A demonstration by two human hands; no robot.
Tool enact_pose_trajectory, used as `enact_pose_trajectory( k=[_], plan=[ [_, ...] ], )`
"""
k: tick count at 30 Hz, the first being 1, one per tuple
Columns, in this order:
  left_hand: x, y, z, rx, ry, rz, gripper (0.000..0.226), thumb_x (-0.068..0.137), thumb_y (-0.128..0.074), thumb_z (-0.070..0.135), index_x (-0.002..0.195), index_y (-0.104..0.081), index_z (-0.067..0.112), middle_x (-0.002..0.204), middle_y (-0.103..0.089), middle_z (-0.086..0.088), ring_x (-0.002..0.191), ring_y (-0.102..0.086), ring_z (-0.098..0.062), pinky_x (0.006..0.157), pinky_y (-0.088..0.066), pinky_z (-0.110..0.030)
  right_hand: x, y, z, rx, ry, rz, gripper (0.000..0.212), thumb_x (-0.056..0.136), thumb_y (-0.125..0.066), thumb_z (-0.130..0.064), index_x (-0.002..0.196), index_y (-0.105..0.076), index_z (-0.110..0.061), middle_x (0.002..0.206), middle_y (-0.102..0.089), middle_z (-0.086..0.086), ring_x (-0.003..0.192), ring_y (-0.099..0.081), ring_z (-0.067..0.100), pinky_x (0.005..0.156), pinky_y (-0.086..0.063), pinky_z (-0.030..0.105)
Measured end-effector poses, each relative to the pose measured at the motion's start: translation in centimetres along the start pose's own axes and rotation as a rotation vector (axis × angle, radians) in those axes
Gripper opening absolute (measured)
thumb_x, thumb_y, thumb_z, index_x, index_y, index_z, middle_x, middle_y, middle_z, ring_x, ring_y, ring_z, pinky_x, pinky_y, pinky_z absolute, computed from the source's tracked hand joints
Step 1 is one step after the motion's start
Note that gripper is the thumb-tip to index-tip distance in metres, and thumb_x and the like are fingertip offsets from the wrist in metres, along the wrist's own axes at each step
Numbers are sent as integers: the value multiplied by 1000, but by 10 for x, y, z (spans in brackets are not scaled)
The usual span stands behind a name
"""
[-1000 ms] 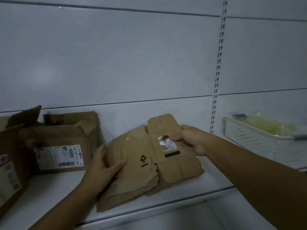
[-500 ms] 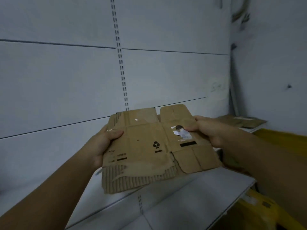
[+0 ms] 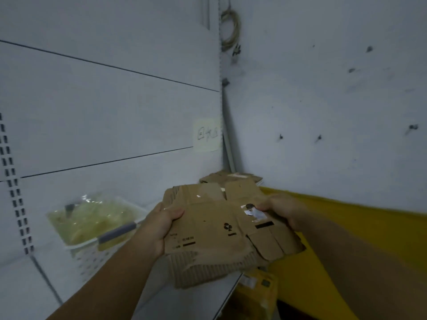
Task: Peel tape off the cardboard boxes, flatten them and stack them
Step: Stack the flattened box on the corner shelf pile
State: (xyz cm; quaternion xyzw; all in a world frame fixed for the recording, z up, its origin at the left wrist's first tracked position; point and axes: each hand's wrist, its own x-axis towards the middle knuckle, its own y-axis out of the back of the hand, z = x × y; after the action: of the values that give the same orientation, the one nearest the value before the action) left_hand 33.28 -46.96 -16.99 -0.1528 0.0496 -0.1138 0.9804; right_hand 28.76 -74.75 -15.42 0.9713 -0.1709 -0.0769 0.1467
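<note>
Brown corrugated cardboard: one flattened box [image 3: 221,234] is held in the air between both hands, over the right end of a white shelf [image 3: 203,299].

- The left hand [image 3: 159,227] is closed round the box's left edge. The thumb is curled over the top face and the fingers are hidden beneath the board.
- The right hand [image 3: 282,211] is closed round the right edge, toward the far side. The thumb is pressed on the top face just beside a torn white label remnant [image 3: 254,212], and the fingers are hidden under the board.
- The box is held roughly flat, printed face up, with a black bar and a small black symbol visible on it. The outer paper is torn away along the near edge, so the fluting [image 3: 208,266] is exposed.
- A stack of flattened cardboard [image 3: 231,179] lies on the shelf in the corner, just beyond the far edge of the held box and partly hidden by it. Contact between the two cannot be judged.
- A white perforated basket [image 3: 90,259] stands on the shelf to the left of the left hand. It holds yellowish material in clear plastic, blurred.
- A paper note [image 3: 206,135] with handwriting is fixed to the back panel above the stack.
- A yellow packet [image 3: 256,289] is seen below the shelf's right end.
</note>
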Motion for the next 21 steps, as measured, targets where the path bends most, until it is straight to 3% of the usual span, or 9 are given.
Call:
enact_pose_trajectory(
  k=[2, 6, 10, 13, 17, 21],
  plan=[
    [27, -8, -12, -43, 34, -28, 35, 90, -56, 7, 123, -54, 17, 112, -65, -20, 98, -64, -40, 77, -54, -54, 17, 9, 6, -34, -56, 33, 36, 77, -76, -33, 99, -69, -5, 110, -67, 15, 96, -64, 29, 83, -54, 38],
    [78, -21, -31, -81, 100, -74, 36, 88, -59, 9, 123, -54, 16, 110, -66, -20, 96, -64, -39, 76, -54, -50, 42, 26, 6, -110, -61, 36, 27, 81, -70, -41, 85, -68, -15, 104, -67, 11, 90, -64, 25, 71, -52, 32],
    [126, -52, -49, -49, 128, -107, 41, 88, -60, 10, 128, -52, 16, 110, -66, -18, 95, -65, -38, 72, -55, -46, 67, 53, 19, -149, -93, 37, 35, 85, -66, -41, 109, -62, -16, 109, -66, 9, 94, -66, 29, 84, -54, 43],
    [158, -77, -62, -12, 176, -127, 40, 89, -61, 15, 127, -52, 12, 111, -65, -18, 95, -64, -37, 71, -55, -43, 88, 75, 36, -132, -115, 55, 36, 87, -65, -35, 117, -60, -14, 110, -67, 10, 93, -68, 31, 85, -54, 47],
    [190, -105, -70, -9, 273, -123, 43, 85, -66, 24, 121, -58, 3, 111, -66, -22, 99, -64, -39, 83, -53, -49, 123, 95, 46, -103, -23, 107, 32, 88, -65, -33, 114, -62, -16, 108, -66, 8, 91, -67, 30, 85, -54, 49],
    [212, -130, -61, -38, 275, -135, 29, 93, -55, 22, 106, -64, -2, 89, -72, -20, 87, -66, -34, 73, -51, -43, 165, 114, 42, -36, 60, 153, 29, 87, -66, -34, 103, -60, -11, 97, -65, 10, 85, -66, 31, 78, -55, 46]
  ],
)
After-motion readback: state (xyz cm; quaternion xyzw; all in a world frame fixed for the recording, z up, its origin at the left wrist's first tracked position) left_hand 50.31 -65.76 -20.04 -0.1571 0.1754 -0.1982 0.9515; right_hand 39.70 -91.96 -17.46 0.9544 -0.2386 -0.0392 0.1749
